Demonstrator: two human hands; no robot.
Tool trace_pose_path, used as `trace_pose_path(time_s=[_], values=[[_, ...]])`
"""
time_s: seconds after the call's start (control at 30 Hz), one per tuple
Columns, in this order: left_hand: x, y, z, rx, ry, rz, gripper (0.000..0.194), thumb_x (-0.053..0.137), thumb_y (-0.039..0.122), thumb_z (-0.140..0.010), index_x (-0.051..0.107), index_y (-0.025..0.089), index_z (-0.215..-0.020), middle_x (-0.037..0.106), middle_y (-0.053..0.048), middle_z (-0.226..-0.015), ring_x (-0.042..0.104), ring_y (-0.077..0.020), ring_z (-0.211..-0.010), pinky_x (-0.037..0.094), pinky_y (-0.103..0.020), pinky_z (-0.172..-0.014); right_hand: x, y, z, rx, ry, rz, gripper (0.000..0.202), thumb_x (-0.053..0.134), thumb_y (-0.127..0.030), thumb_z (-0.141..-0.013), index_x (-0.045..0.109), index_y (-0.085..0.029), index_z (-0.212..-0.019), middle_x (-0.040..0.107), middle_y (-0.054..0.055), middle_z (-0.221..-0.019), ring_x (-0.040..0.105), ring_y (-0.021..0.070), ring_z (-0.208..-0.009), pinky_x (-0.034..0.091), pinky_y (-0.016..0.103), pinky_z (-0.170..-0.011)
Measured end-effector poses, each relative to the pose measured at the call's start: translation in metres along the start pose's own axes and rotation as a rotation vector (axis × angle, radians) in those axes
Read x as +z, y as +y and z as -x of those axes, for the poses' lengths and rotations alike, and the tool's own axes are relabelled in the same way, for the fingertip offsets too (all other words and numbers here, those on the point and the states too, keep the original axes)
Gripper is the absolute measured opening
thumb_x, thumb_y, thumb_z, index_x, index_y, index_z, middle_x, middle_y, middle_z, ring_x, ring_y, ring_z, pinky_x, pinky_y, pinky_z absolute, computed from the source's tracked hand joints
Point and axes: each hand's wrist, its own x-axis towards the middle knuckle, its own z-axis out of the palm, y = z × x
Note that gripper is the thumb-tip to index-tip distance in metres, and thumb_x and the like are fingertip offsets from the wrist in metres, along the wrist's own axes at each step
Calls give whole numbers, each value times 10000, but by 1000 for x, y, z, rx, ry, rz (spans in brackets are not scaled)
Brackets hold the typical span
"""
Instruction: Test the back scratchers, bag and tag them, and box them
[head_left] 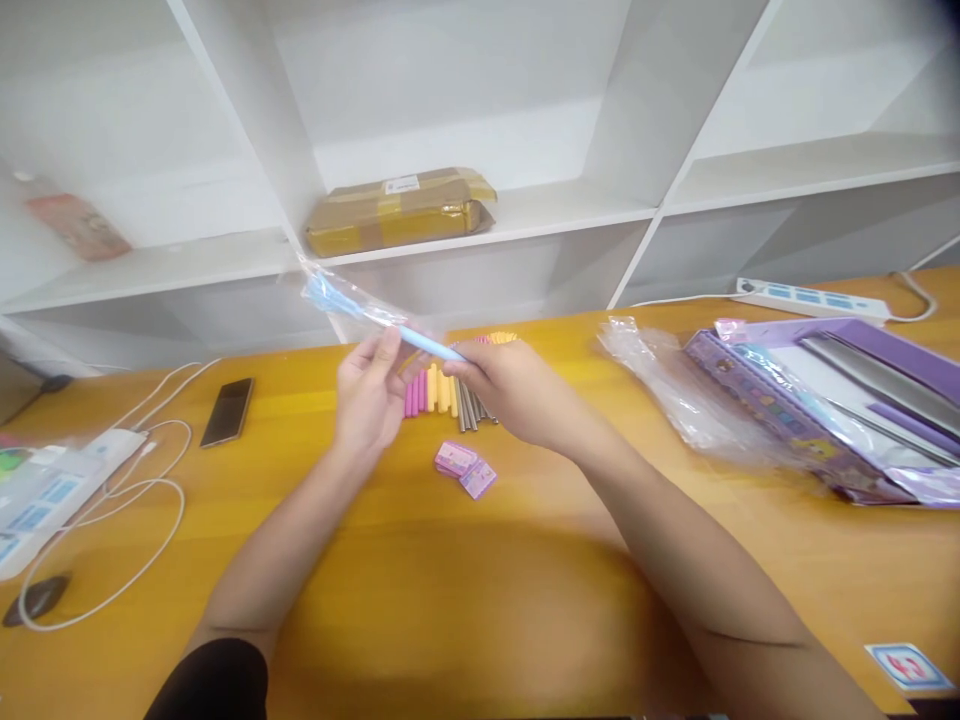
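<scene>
A slim light blue stick point(429, 345), pen-like in shape, is held tilted above the table, its wider far end inside a clear plastic sleeve point(360, 300). My left hand point(371, 385) pinches the sleeve around the stick's middle, thumb on top. My right hand point(525, 390) is closed on the bare near end. Behind and below both hands lie rows of purple, yellow and dark grey sticks point(442, 392), partly hidden by my hands. Small purple printed cards point(465, 468) lie in a loose pile in front of them. The stick's exact kind is blurred.
To the right, an open purple box point(780, 420) holds grey and purple pieces, with crumpled clear plastic point(667, 385) beside it. A phone point(227, 412), power strips point(817, 300) and looped white cables point(180, 500) lie about. A taped carton point(397, 212) rests on the shelf.
</scene>
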Motion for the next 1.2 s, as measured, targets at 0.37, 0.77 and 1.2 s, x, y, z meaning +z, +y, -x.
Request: trace_pose_path(time_s=[0.37,0.77,1.2], values=[[-2,10,-4,-23,-77,-55,465,892,355,-861,688,235,-1261,813,-58,-1091,805,-220,-1025,660,-386,-948,-18,4,0,73,-59,-189,362,499,-425,-1112,577,-207,-834,590,-26,-701,475,103,-581,321,264,-574],[-4,9,-5,4,-108,-111,421,760,589,-944,753,168,-925,817,-104,-1034,807,-241,-989,687,-361,-851,-30,8,0,131,-222,-496,232,587,-373,-1052,643,-222,-1219,789,20,-913,678,139,-680,460,260,-574],[5,1,10,-82,-117,-195,485,795,615,-902,793,131,-931,819,-143,-1006,812,-264,-975,697,-389,-860,4,30,-15,-178,235,-96,439,767,-635,-938,670,-209,-977,727,35,-875,584,140,-692,410,275,-672]])
